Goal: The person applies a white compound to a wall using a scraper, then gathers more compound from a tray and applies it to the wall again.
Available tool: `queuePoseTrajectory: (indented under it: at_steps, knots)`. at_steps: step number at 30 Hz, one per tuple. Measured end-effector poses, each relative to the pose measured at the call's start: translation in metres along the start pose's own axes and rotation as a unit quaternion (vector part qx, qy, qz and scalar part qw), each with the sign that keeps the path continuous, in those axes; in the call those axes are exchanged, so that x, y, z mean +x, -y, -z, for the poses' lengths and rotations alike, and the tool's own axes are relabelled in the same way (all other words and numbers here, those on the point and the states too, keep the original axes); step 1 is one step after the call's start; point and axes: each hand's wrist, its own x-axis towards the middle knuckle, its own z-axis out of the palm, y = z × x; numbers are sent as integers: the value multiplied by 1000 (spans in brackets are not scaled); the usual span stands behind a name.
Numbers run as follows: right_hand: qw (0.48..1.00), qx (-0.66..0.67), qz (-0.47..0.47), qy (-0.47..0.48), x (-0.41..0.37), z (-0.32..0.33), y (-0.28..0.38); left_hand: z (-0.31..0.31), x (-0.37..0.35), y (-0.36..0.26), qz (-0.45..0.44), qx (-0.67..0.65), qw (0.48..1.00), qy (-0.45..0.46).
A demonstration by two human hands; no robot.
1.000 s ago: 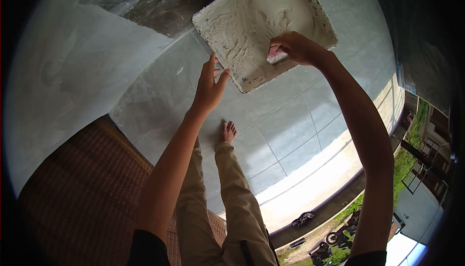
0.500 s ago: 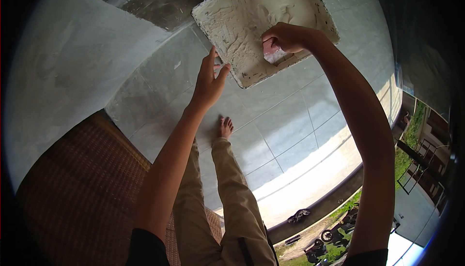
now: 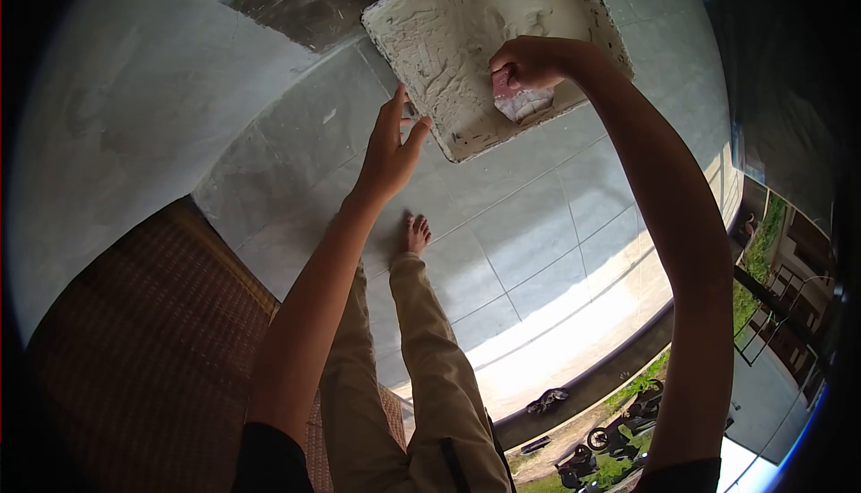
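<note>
A rectangular tub (image 3: 421, 80) of wet, pale grey plaster lies at the top of the view. My right hand (image 3: 527, 62) is closed around a pink scraper (image 3: 508, 91), whose blade carries a pale lump of plaster over the tub's near right part. At the tub's near left edge is my left hand (image 3: 395, 139), with its fingers apart and thumb by the rim. It holds nothing; whether its fingertips touch the tub cannot be made out.
Grey floor tiles (image 3: 502, 215) lie beneath, with my bare foot (image 3: 417, 234) below the tub. A woven panel (image 3: 161, 340) stands at lower left, beside a grey wall (image 3: 152, 116). Motorbikes (image 3: 619, 430) are outside at lower right.
My right hand has turned the scraper a little, and more plaster shows on its blade. The left hand has barely moved.
</note>
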Motion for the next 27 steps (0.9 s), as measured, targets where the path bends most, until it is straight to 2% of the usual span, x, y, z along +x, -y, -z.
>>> queuePoseTrajectory:
  at_steps: [10, 12, 17, 24, 26, 27]
  knots:
    - [996, -56, -15, 63, 6, 13, 15, 2, 0, -3, 2, 2, 1000, 2]
    - [996, -56, -21, 66, 5, 14, 17, 5, 0, -5, 29, 0, 999, 34]
    - [993, -63, -45, 88, 12, 15, 12, 6, 1, -2, 17, 8, 999, 40]
    - [995, -21, -72, 71, -2, 28, -10, 11, -10, -13, 29, 24, 998, 47]
    - [980, 191, -64, 7, -21, 18, -21, 17, -13, -20, 16, 27, 999, 38]
    - [932, 355, -74, -12, -32, 9, -28, 21, -15, -24, 6, 28, 999, 30]
